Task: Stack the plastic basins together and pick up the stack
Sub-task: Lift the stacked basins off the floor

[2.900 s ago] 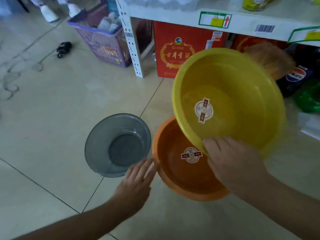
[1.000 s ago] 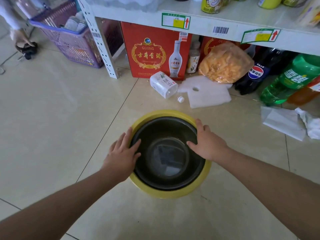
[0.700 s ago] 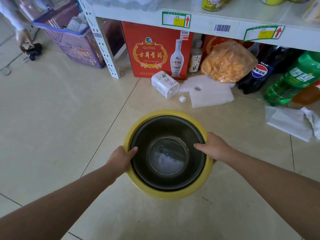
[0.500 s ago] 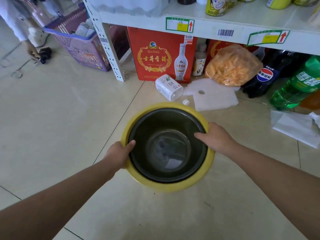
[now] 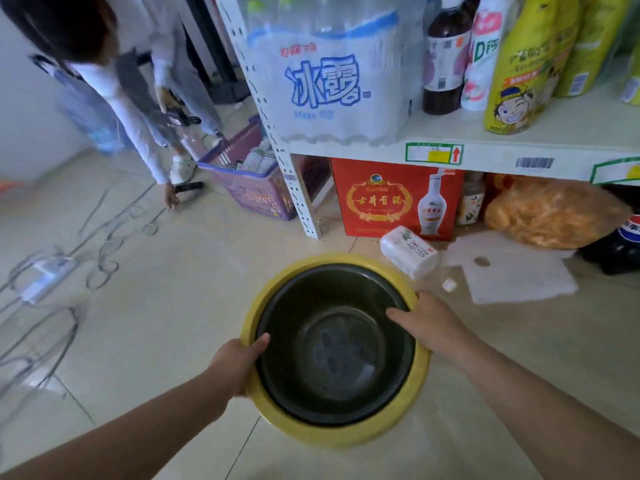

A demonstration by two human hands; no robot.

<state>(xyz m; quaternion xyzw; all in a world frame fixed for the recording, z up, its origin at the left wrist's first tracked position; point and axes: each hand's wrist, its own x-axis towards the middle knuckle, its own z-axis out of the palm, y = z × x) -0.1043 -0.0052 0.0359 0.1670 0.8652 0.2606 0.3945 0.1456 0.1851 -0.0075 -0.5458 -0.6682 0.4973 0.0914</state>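
The basins are nested into one stack: a dark grey translucent basin (image 5: 336,344) sits inside a yellow basin (image 5: 332,431), whose rim rings it. The orange basin is hidden underneath or inside; I cannot see it. My left hand (image 5: 235,365) grips the stack's left rim, thumb over the edge. My right hand (image 5: 429,323) grips the right rim, fingers reaching inside the grey basin. The stack hangs between both hands above the tiled floor.
A white shelf (image 5: 450,147) with bottles and a water pack stands ahead. Below it lie a red box (image 5: 381,202), a white bottle (image 5: 408,254), foam sheet (image 5: 512,275) and snack bag. A purple basket (image 5: 249,181), a bending person (image 5: 114,81) and floor cables (image 5: 52,271) are left.
Both hands closed on the rim and raised the stack off the floor. My view tilted up, showing the upper shelf and a person at the left.
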